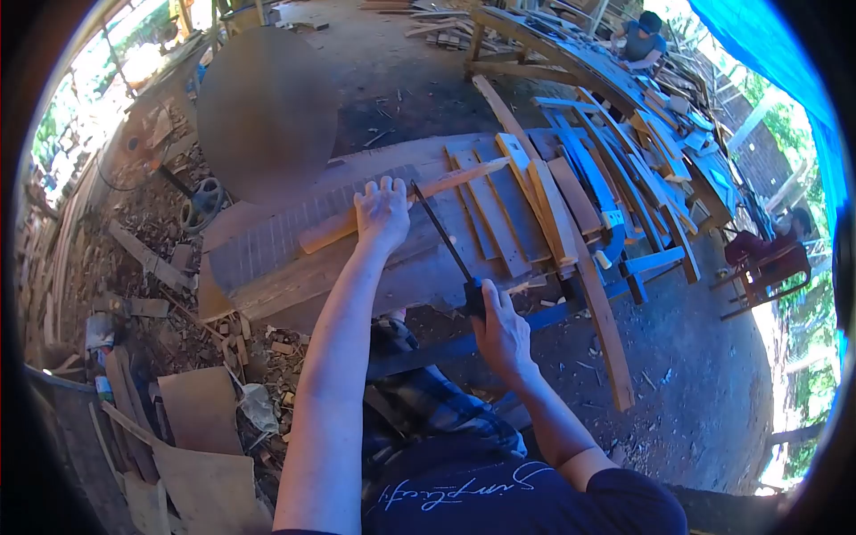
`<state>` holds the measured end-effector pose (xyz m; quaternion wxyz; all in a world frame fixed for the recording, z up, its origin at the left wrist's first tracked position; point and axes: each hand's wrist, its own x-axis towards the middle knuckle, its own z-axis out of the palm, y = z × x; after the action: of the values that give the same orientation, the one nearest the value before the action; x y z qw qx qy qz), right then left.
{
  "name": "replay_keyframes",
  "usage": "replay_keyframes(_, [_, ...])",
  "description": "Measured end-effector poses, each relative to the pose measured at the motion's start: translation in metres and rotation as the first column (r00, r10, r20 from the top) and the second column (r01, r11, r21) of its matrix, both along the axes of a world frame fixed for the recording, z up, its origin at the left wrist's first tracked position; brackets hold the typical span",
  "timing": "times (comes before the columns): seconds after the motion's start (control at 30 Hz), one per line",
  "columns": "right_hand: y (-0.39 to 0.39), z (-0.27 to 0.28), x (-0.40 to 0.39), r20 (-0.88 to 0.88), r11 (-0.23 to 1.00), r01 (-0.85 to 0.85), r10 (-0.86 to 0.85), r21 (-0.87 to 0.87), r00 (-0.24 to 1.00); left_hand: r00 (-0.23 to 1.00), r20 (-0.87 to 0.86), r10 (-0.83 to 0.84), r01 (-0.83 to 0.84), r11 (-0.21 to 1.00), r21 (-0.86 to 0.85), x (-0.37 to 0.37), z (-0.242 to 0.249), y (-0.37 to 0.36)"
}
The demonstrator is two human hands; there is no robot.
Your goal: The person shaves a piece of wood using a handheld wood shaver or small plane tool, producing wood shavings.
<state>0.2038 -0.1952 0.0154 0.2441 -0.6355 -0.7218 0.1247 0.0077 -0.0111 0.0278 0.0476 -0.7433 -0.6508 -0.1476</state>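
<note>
A long, rounded piece of wood (459,176) lies slantwise across the workbench board (308,278). My left hand (383,214) presses down on it near its middle, with the fingers curled over its far side. In my right hand (502,332) is the black handle of a handsaw (443,230), whose dark blade shows nearly edge-on. The blade points away from me, and its far end overlaps the wood just right of my left hand. Under the wood's left part is a grey striped strip (259,252).
Flat boards (492,214) lie right of the saw, beside a stack of timber and blue-lit frames (615,169). Wood scraps (281,352) litter the ground at left. A person (642,43) is at the far right. A blurred oval hides the upper left.
</note>
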Motion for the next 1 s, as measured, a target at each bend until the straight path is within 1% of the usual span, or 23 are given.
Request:
replay_keyframes(0.03, [0.004,0.002,0.000,-0.004,1.000,0.003,-0.003,-0.004,1.000,1.000,0.001,0.012,-0.012,1.000,0.011,-0.002,0.001,0.001])
replay_keyframes(0.07, [0.006,0.003,-0.002,-0.003,1.000,-0.006,0.006,0.006,1.000,1.000,0.011,-0.012,0.012,1.000,0.016,-0.003,0.000,0.000])
replay_keyframes(0.13, [0.007,0.002,-0.004,-0.008,0.989,0.092,-0.094,-0.115,0.996,0.999,0.020,-0.040,0.040,0.999,0.030,-0.002,-0.001,0.002])
replay_keyframes(0.17, [0.005,0.003,-0.005,-0.009,0.990,0.092,-0.093,-0.109,0.996,0.999,0.022,-0.047,0.046,0.998,0.035,-0.002,-0.003,0.004])
replay_keyframes(0.27, [-0.003,0.020,-0.011,0.003,0.989,0.009,-0.008,-0.145,1.000,0.999,0.020,-0.028,0.028,0.999,0.025,-0.001,-0.006,0.005])
replay_keyframes(0.33, [-0.004,0.041,-0.009,0.061,0.987,0.038,-0.029,-0.158,0.998,1.000,0.014,0.009,-0.009,1.000,0.019,-0.001,-0.005,0.005])
replay_keyframes(0.37, [-0.004,0.048,-0.006,0.059,0.988,0.014,-0.006,-0.152,0.998,1.000,0.024,0.001,-0.002,1.000,0.016,0.000,-0.005,0.004])
replay_keyframes(0.43, [-0.005,0.059,0.000,0.169,0.993,0.017,0.002,-0.115,0.986,0.999,0.035,0.010,-0.010,1.000,0.012,0.004,-0.011,0.003])
replay_keyframes(0.47, [-0.005,0.066,0.001,0.168,0.993,0.003,0.017,-0.116,0.986,1.000,-0.011,0.027,-0.026,0.995,0.094,0.006,-0.017,0.003])
replay_keyframes(0.5, [-0.006,0.073,0.001,0.218,0.990,0.022,0.010,-0.141,0.976,0.997,-0.056,0.045,-0.035,0.985,0.171,0.009,-0.022,0.001])
replay_keyframes(0.53, [-0.007,0.079,0.002,0.268,0.985,0.045,0.002,-0.168,0.963,0.997,-0.055,0.053,-0.044,0.986,0.162,0.012,-0.024,-0.003])
replay_keyframes(0.6, [-0.008,0.090,0.007,0.273,0.985,0.034,0.014,-0.171,0.962,0.982,-0.165,0.088,-0.038,0.958,0.285,0.016,-0.028,-0.007])
replay_keyframes(0.63, [-0.009,0.093,0.010,0.278,0.985,0.032,0.016,-0.168,0.961,0.982,-0.169,0.080,-0.031,0.960,0.277,0.015,-0.029,-0.008])
replay_keyframes(0.7, [-0.007,0.096,0.013,0.257,0.984,0.044,0.002,-0.173,0.966,0.974,-0.205,0.097,-0.023,0.942,0.335,0.016,-0.032,-0.009])
replay_keyframes(0.73, [-0.006,0.099,0.013,0.238,0.987,0.026,0.014,-0.161,0.971,0.976,-0.203,0.083,-0.013,0.946,0.323,0.017,-0.033,-0.008])
replay_keyframes(0.8, [-0.004,0.103,0.015,0.211,0.993,-0.024,0.048,-0.117,0.976,0.982,-0.174,0.075,-0.003,0.924,0.382,0.015,-0.035,-0.007])
replay_keyframes(0.83, [-0.003,0.106,0.014,0.208,0.989,-0.011,0.043,-0.149,0.977,0.983,-0.177,0.057,0.009,0.936,0.351,0.016,-0.034,-0.007])
replay_keyframes(0.9, [-0.001,0.108,0.011,0.225,0.994,-0.040,0.061,-0.101,0.973,0.981,-0.180,0.069,-0.002,0.936,0.351,0.015,-0.035,-0.007])
replay_keyframes(0.93, [-0.001,0.104,0.009,0.212,0.991,-0.020,0.048,-0.130,0.976,0.980,-0.192,0.043,0.022,0.946,0.322,0.015,-0.034,-0.012])
replay_keyframes(1.0, [-0.001,0.096,0.005,0.218,0.993,0.049,-0.024,-0.110,0.976,0.981,-0.168,0.100,-0.047,0.954,0.295,0.018,-0.027,-0.011])
